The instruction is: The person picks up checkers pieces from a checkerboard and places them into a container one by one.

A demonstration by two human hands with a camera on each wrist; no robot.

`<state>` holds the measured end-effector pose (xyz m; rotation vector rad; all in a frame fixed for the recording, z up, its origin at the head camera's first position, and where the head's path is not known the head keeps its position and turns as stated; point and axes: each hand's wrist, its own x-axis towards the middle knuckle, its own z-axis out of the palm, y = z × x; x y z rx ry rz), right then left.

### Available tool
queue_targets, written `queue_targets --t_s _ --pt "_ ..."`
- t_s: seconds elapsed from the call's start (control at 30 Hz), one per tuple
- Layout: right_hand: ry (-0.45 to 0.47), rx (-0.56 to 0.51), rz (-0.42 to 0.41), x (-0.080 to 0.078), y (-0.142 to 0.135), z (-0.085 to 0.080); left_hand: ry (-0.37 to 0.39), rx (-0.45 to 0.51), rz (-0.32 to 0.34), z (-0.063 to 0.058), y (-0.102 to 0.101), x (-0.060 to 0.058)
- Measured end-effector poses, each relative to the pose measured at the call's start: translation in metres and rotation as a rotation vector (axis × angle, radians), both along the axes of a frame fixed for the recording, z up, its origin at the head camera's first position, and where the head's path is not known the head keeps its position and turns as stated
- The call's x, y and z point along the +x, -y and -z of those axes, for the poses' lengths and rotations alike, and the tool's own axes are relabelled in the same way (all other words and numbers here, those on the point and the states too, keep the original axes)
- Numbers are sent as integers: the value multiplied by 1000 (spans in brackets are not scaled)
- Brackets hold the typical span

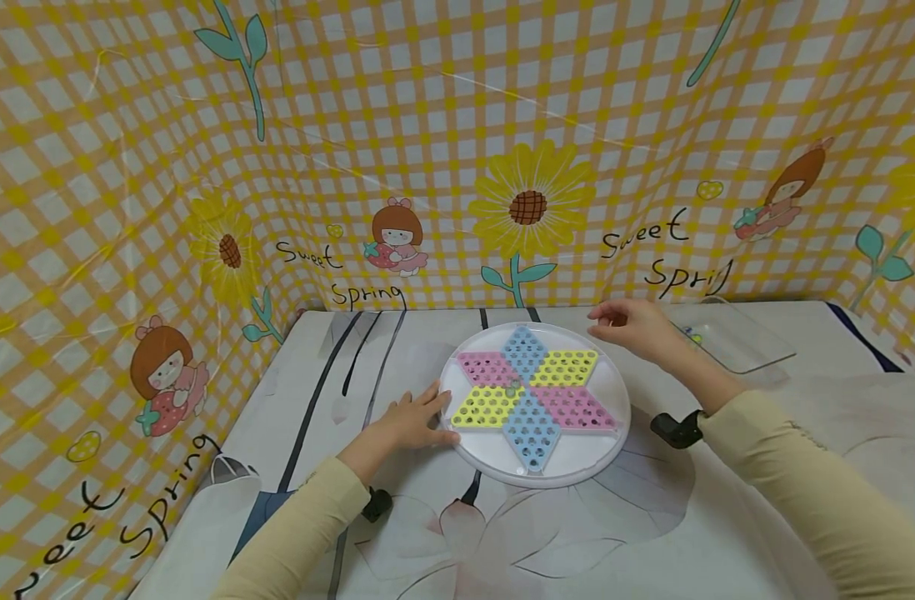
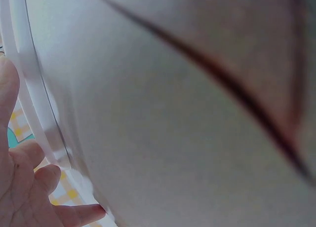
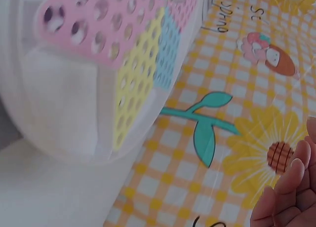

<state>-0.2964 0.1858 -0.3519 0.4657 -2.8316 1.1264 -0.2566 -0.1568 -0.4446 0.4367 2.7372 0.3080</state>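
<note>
A round white Chinese checkers board (image 1: 467, 450) lies on the table, its six-pointed star coloured pink, yellow and blue and dotted with holes. Near the star's centre sit a few clear greenish marbles (image 1: 512, 389). My left hand (image 1: 408, 421) touches the board's left rim with its fingers spread. In the left wrist view, the fingers (image 2: 47, 177) show beside the pale rim. Beyond the board's upper right edge, my right hand (image 1: 628, 323) hovers with loosely bent fingers. No object shows between the right fingers (image 3: 289, 177) in the right wrist view.
A clear plastic box (image 1: 757, 337) with small coloured marbles (image 1: 693, 337) stands behind the right forearm. A white cup-like object (image 1: 232, 479) is at the table's left edge. A checked cloth (image 1: 442, 108) with sunflowers hangs along the back and left side.
</note>
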Motion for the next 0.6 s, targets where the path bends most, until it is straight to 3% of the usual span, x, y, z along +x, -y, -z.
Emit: queue_targets --t_s 0.6 --pt "138 -130 -82 -6 55 28 -8 5 13 3 1 -2"
